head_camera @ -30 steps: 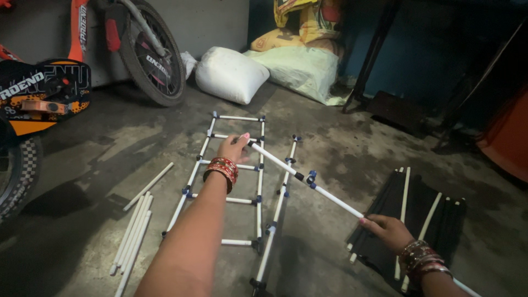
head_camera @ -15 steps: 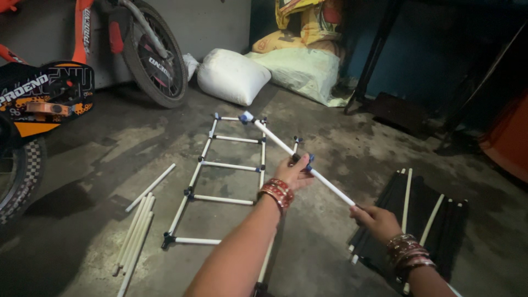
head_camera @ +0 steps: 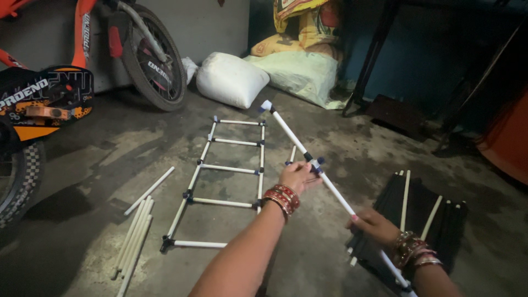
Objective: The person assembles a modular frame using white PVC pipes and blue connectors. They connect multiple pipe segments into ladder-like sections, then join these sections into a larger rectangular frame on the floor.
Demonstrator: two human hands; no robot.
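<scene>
Both hands grip a long white rod point(head_camera: 330, 184) held slantwise above the concrete floor point(head_camera: 82, 220): left hand point(head_camera: 297, 177) closed around its dark connector point(head_camera: 314, 164), right hand point(head_camera: 373, 225) clasping it nearer the person. Just beyond the rod lies a ladder-like frame point(head_camera: 225, 170) of white rods. Loose rods point(head_camera: 135, 236) lie left of the frame, a dark bundle point(head_camera: 423, 220) to its right, sacks point(head_camera: 234, 80) and a bicycle point(head_camera: 82, 55) beyond.
</scene>
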